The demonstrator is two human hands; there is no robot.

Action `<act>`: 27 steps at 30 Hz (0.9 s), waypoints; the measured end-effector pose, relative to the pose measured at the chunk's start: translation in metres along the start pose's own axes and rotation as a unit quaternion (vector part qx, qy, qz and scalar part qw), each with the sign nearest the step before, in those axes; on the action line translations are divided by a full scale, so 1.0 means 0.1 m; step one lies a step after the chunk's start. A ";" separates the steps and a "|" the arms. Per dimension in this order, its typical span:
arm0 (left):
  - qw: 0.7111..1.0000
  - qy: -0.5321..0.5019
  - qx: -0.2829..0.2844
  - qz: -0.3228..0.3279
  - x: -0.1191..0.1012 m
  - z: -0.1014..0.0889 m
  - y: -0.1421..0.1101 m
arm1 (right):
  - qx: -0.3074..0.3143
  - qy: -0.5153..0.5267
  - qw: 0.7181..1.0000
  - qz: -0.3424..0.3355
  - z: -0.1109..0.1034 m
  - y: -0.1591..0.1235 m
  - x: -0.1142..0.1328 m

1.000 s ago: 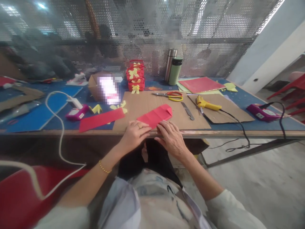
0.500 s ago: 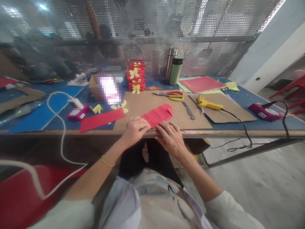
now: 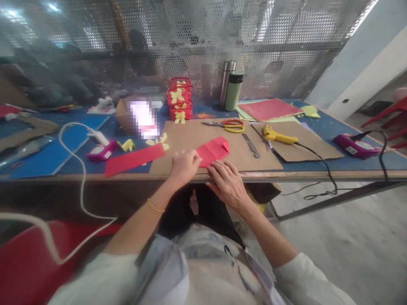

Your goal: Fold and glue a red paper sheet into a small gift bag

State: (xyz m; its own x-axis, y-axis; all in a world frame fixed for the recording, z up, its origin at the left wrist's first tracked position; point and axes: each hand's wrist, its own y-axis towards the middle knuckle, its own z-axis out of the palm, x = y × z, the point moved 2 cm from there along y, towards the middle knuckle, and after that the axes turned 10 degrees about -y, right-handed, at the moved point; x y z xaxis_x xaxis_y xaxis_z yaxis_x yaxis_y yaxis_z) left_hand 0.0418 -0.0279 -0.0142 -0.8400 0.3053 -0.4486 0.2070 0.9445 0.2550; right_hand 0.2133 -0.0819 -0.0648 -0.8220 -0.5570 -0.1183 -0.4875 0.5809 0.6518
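A creased piece of red paper (image 3: pixel 211 151) lies slantwise on a brown cardboard sheet (image 3: pixel 184 129), its far right end folded up. At the paper's left end, my left hand (image 3: pixel 186 166) has its fingers closed in a pinch on it. My right hand (image 3: pixel 228 183) rests its outstretched fingers on the near right edge, thumb apart and lower. A flat red paper strip (image 3: pixel 135 159) lies to the left. Beyond the paper are scissors (image 3: pixel 233 125) with red and yellow handles, and a grey blade tool (image 3: pixel 251 146) lies to its right.
A yellow glue gun (image 3: pixel 280 135) lies on cardboard at the right, its black cord hanging over the edge. Purple power sockets (image 3: pixel 101 150) stand on both sides. Farther back are red boxes with yellow bows (image 3: pixel 180 99), a green bottle (image 3: pixel 233 91) and a lit phone (image 3: pixel 143 117).
My left hand has shifted slightly up and right along the paper, its fingers now more curled. My right hand stays nearly in place. The view has shifted a little.
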 end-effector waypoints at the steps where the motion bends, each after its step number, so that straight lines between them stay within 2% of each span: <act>1: 1.000 -0.001 0.001 -0.001 0.01 0.01 0.02 | 0.001 0.004 1.000 0.002 0.01 0.00 0.00; 9: 1.000 -0.010 -0.001 0.015 0.04 0.03 0.04 | 0.008 0.007 1.000 0.014 -0.01 0.03 0.03; 14: 1.000 -0.010 0.006 0.009 0.03 0.02 0.03 | 0.039 -0.007 0.999 0.014 -0.04 0.09 0.07; 27: 0.999 0.009 0.017 -0.035 0.02 0.03 0.04 | 0.008 -0.035 0.999 0.021 0.02 0.05 0.11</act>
State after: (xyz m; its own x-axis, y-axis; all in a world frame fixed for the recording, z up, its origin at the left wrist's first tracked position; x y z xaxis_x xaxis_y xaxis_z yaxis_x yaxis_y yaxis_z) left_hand 0.0421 -0.0234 -0.0166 -0.8623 0.2356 -0.4482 0.1637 0.9673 0.1936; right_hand 0.2013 -0.0841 -0.0641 -0.8603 -0.4892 -0.1437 -0.4564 0.6133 0.6447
